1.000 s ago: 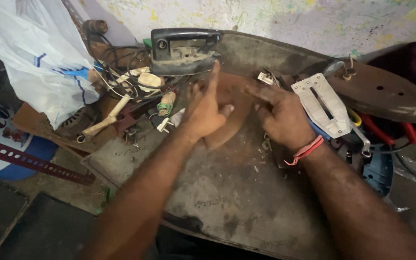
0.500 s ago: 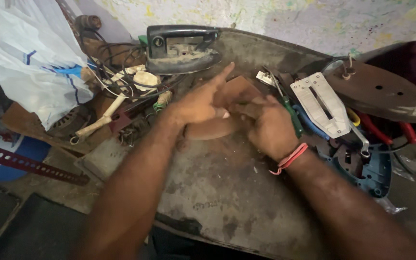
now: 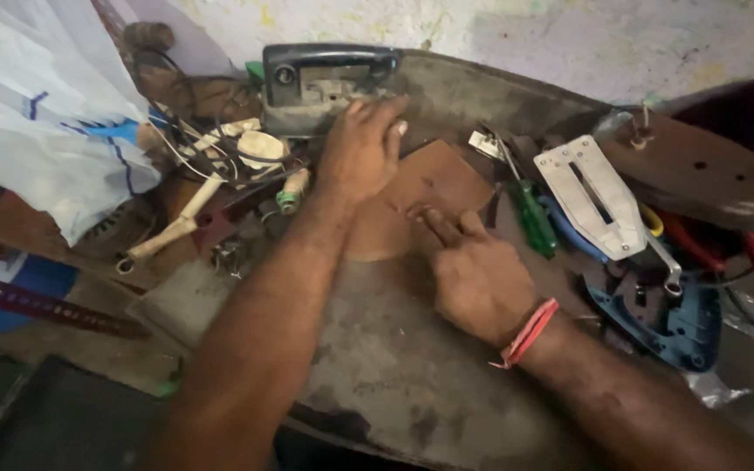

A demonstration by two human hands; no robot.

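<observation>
Item: dark iron housing (image 3: 329,83), long axis crosswise, just beyond our left hand (image 3: 361,153), whose spread, empty fingers touched its near edge. Brown plate (image 3: 421,205) lay between both hands; our right hand (image 3: 477,279), loosely open, pressed fingertips onto it.

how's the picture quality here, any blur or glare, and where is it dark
Head view: light is dim and flat, with no strong glare; the left hand on the dark iron housing and the right hand on the brown plate are slightly soft from motion; the bottom left corner falls into deep shadow; the white plastic bag is the brightest area; edges bend a little from the wide lens.
</observation>
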